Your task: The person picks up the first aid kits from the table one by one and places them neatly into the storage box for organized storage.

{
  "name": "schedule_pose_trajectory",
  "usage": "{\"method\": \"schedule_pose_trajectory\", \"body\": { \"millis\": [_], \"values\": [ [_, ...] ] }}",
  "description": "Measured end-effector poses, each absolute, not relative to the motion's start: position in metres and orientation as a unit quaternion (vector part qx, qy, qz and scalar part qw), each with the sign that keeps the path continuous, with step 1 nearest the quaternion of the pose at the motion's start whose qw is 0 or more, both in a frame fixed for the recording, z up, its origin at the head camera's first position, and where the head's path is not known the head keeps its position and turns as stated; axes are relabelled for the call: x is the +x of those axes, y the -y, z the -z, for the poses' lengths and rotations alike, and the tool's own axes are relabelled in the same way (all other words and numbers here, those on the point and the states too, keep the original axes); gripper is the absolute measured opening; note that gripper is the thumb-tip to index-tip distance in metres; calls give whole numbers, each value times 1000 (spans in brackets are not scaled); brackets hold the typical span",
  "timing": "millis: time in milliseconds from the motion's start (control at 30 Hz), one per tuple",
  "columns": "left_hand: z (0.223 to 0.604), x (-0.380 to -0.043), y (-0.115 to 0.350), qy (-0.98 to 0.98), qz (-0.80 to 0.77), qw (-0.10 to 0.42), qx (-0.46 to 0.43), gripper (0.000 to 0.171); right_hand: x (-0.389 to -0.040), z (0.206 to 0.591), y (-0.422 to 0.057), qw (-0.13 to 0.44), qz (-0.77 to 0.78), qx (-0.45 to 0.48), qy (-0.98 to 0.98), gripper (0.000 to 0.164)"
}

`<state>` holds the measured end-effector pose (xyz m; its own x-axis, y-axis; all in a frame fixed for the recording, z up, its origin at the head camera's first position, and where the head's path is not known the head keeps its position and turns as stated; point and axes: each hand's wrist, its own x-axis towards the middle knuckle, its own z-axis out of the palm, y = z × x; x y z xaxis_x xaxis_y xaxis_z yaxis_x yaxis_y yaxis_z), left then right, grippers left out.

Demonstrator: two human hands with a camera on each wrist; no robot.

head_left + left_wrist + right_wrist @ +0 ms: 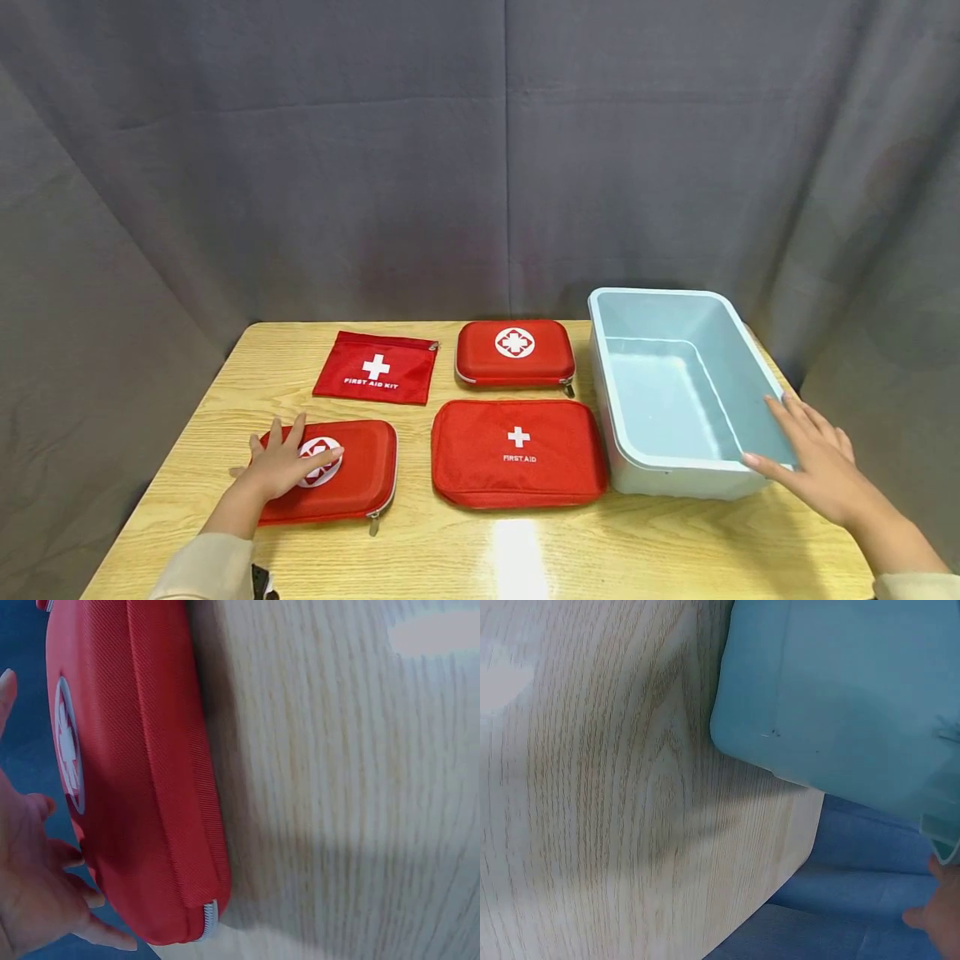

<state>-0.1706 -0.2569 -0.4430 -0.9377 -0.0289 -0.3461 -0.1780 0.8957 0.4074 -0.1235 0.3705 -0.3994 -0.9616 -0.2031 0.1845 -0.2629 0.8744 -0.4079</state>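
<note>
At the front left lies a red zippered first aid case [366, 454] with a white round emblem. My left hand [277, 468] is over its left end, fingers spread and thumb pointing across the emblem. In the left wrist view the fingers [64, 889] reach along the far side of the case [150, 772], which lies on the table. My right hand [821, 471] is at the front right corner of a light blue plastic bin [675, 481], fingers extended and spread at the rim. The right wrist view catches only part of that hand [945, 907], below the bin's corner.
A larger red first aid pouch [517, 483] lies beside the bin. Behind it sits another red hard case [480, 358], and a flat red first aid kit pouch [337, 371] is at the back left. Grey curtain [375, 208] hangs behind the wooden table [420, 558].
</note>
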Motion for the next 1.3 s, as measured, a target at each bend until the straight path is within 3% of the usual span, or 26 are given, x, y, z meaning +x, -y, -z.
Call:
{"method": "schedule_pose_trajectory", "body": {
  "millis": [600,967,1300],
  "values": [
    [447,-171,270,-943,-278,164,-76,105,-124,414,-380,116,-252,147,949,69],
    [450,-173,284,-921,-339,169,-94,98,-121,418,-381,134,-262,129,947,70],
    [445,-171,292,-849,-441,226,-183,97,-117,419,-380,135,-278,113,944,72]
  ]
}}
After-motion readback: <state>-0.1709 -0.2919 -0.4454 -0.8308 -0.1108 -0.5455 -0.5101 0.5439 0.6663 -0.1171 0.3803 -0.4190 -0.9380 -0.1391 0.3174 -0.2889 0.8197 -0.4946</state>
